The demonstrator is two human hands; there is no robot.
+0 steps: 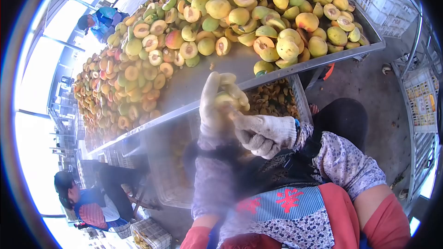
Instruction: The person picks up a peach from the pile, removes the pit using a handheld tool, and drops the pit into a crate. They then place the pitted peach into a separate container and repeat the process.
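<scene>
My left hand (211, 106), in a pale glove, is curled around a peach half (226, 99) just in front of the metal table's edge. Only part of the fruit shows between the fingers. My right hand (266, 133), in a whitish knit glove, is closed with its thumb and fingertips up against the peach. Whatever it grips is hidden and blurred. Beyond my hands, a large heap of halved yellow peaches (217, 8), some with pits showing, covers much of the metal table (233, 62).
Below the table edge, a crate (302, 101) holds brownish scraps. White plastic crates (376, 2) stand at the upper right, and a rack (422, 97) at the right. One person (99, 203) sits at the lower left; another (101, 20) is across the table.
</scene>
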